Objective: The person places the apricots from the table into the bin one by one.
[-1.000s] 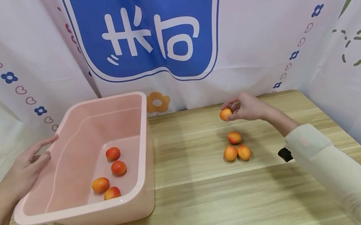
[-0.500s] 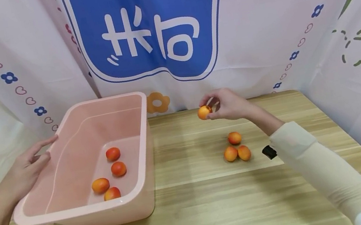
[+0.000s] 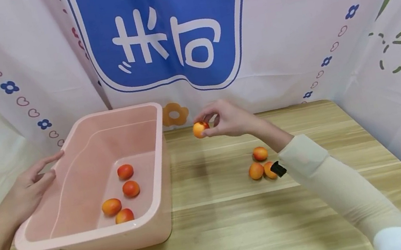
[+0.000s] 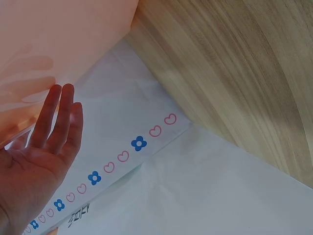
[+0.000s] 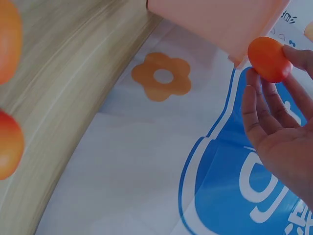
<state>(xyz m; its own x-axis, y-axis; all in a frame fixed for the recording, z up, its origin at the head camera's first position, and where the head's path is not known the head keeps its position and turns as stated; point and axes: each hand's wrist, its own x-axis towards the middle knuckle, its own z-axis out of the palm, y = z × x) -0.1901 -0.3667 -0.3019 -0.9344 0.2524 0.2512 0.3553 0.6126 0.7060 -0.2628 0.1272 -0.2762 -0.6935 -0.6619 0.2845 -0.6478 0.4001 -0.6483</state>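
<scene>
My right hand [image 3: 229,118] pinches an orange-red apricot [image 3: 200,130] between thumb and fingertips, above the table and a little right of the pink plastic tub [image 3: 164,148]. The right wrist view shows the same smooth oval apricot [image 5: 269,59] at the fingertips. On the tub's left rim is my left hand [image 3: 31,189], thumb on the inner side. In the left wrist view its fingers [image 4: 62,117] reach straight along the outer wall. Several red and orange apricots [image 3: 131,189] lie on the tub's floor. Three more apricots [image 3: 256,170] sit grouped on the table, one partly covered by the right wrist's black strap.
The light wooden table [image 3: 222,235] ends at the back against a white printed cloth [image 3: 282,42] with a blue sign. The cloth also hangs along both sides. The tub's high right wall stands between the right hand and the apricots inside.
My right hand has carried its apricot left, from above the table group toward the tub. The left hand and the tub have stayed in place.
</scene>
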